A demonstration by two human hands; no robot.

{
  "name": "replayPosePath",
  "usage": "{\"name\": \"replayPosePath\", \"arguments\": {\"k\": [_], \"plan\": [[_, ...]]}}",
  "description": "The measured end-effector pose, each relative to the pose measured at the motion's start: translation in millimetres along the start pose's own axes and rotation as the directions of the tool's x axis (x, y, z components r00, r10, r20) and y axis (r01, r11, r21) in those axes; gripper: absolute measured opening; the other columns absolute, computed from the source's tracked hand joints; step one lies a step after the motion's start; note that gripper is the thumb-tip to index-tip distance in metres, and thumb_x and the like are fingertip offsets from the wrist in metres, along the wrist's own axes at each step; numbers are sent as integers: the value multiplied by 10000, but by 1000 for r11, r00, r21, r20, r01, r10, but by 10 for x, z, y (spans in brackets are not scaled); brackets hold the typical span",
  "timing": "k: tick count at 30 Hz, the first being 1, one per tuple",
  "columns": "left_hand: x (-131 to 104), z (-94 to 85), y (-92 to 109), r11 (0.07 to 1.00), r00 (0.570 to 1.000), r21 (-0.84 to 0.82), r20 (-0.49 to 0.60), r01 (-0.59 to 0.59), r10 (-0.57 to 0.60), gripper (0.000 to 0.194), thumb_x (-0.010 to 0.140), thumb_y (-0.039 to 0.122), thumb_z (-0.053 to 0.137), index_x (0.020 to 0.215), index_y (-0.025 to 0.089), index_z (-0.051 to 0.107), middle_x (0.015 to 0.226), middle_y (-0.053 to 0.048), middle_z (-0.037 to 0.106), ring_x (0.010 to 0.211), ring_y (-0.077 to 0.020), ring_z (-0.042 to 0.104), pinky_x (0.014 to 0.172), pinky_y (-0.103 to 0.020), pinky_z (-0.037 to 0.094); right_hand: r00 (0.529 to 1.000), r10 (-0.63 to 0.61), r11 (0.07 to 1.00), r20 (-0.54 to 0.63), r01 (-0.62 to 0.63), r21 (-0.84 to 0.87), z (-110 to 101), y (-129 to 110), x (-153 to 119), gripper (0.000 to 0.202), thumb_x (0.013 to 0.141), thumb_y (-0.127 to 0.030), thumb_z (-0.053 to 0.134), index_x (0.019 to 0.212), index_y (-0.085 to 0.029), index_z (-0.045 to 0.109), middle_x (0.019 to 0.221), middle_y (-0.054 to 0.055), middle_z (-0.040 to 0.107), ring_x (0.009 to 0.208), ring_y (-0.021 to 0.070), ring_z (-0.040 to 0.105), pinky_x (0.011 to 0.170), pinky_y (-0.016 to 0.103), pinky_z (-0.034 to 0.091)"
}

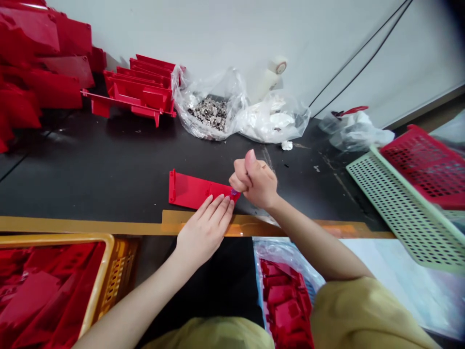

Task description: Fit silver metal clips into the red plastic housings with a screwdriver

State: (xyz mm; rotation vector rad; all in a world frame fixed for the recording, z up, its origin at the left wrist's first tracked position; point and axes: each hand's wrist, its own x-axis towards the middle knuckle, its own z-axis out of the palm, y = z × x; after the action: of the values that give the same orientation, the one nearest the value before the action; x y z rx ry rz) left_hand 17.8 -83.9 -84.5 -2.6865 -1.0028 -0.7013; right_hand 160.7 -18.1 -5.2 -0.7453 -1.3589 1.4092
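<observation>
A flat red plastic panel (pixel 189 189) lies near the front edge of the black table, with raised posts at its left end. Across its right part rests my left hand (pixel 205 230), fingers stretched out and pressing on the surface. Just above the panel's right end is my right hand (pixel 256 180), closed in a fist with the thumb on top. A small purple piece (pixel 234 192) shows below the fist, touching or close to the panel. Whatever the fist wraps round is mostly hidden by the fingers.
Behind stand a clear bag of small metal clips (pixel 212 112), a bag of white pieces (pixel 274 118) and red parts (pixel 145 92). Red panels are piled (pixel 54 72) at left. A yellow crate (pixel 109 271), a bag of red parts (pixel 285 300) and a green basket (pixel 403 208) surround the front.
</observation>
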Motion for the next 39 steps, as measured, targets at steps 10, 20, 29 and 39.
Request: {"name": "replayPosePath", "arguments": {"k": [10,20,29,39], "plan": [[55,-21,-14,1000,999,7,35,20,-20,429,936,162,370,1337,76,496,1369,-72,553,1267,-216,488,1108,-365,384,988,48,988,148,-25,-152,-48,18,-5,612,930,-563,408,461,-181,316,430,-50,255,385,58,222,406,251,160],[55,-41,-2,998,998,-25,34,50,-50,398,948,165,365,1302,97,533,1294,-65,605,1222,-210,520,1086,-361,399,953,53,989,298,-9,-150,-11,37,36,608,950,-528,392,460,-176,311,434,-50,291,386,50,258,399,234,208],[43,-10,-18,999,999,-28,-12,34,-35,425,918,168,402,1312,68,522,1326,-95,583,1244,-222,501,1101,-370,361,997,79,995,25,-81,65,-87,-47,150,630,875,-595,470,442,-198,243,388,-79,100,340,58,101,383,237,125],[75,-31,-3,998,999,-19,12,53,-53,434,897,187,450,1316,100,524,1387,-52,543,1247,-213,485,1091,-366,360,999,35,998,16,-36,50,-87,-2,39,640,856,-611,512,426,-187,300,408,-69,184,355,49,185,395,242,140]]}}
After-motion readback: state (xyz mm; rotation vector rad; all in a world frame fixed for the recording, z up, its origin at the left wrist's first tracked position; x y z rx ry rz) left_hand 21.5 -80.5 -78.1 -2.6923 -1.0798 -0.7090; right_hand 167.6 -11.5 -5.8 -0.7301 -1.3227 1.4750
